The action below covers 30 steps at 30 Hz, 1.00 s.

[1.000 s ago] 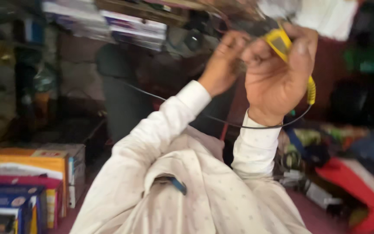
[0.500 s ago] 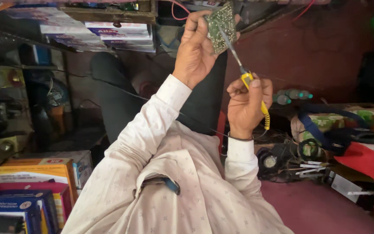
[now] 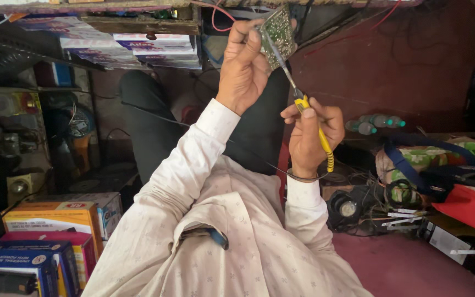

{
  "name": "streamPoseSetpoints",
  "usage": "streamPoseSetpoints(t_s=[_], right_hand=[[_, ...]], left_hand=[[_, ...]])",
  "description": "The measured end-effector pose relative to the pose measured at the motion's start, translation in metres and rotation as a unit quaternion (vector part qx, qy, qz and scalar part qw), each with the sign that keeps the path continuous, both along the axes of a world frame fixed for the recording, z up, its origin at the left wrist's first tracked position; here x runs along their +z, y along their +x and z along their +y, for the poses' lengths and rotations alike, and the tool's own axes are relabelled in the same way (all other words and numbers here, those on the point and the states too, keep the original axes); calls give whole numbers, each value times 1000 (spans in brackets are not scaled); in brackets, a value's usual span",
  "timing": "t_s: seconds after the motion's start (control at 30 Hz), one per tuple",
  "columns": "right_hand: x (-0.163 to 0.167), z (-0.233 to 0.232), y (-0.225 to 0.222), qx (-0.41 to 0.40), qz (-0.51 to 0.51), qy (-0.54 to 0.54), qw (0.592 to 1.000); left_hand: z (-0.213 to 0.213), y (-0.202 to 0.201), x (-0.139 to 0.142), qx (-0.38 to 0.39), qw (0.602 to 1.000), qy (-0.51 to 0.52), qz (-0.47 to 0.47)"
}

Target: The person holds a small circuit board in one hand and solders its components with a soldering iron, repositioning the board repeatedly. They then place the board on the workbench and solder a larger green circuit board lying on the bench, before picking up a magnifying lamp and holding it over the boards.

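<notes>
- Green circuit board is held high in the left hand, fingers and thumb clamped on its lower-left edge, so the speckled solder face is turned toward the camera and catches the light.
- Yellow-handled screwdriver sits in the right hand, fingers closed round the handle like a pen; its slim metal shaft slants up and left until the tip touches the board's face. Gripping it low on the handle seems meant for fine control rather than force.
- Both forearms in pale patterned shirt sleeves are raised in front of the chest, keeping board and tool close to the eyes.
- A thin dark wire crosses behind the arms; where it begins and ends cannot be traced.
- Red wires hang near the board's top; whether they join it is hard to tell, since the upper frame edge cuts them off.
- Dark trousers of the seated person fill the space below the hands.
- Stacked flat boxes lie on a shelf at upper left, and coloured cartons stand at lower left.
- A small round speaker with tangled cables, a blue strap and red cloth lie on the floor at right.
- Exactly which component the tip meets is too small to make out, and the board's far side is hidden.
</notes>
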State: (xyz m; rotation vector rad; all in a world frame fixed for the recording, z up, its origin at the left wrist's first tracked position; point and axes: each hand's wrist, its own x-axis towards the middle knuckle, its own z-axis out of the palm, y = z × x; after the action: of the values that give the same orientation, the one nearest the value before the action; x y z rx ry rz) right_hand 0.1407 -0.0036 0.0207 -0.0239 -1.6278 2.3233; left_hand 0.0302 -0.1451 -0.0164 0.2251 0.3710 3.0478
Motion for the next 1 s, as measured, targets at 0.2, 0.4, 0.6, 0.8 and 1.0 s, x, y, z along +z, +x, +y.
streamPoseSetpoints(t_s=[0.2,0.4,0.6,0.8,1.0], right_hand=[[0,1,0,-2,18,22,1000],[0,3,-1,0,-9,-42,999],[0,2,0,-16,-31,-70,997],[0,1,-2,8,-56,-149,987],[-2,-1,-3,12,-92,-195,976]], left_hand=[[1,-2,-4,18,1000,-8,1],[1,-2,-2,17,1000,-10,4],[-3,-1,2,12,1000,-15,9],[-7,-1,0,20,999,-32,20],[-8,-2,5,-5,1000,-15,10]])
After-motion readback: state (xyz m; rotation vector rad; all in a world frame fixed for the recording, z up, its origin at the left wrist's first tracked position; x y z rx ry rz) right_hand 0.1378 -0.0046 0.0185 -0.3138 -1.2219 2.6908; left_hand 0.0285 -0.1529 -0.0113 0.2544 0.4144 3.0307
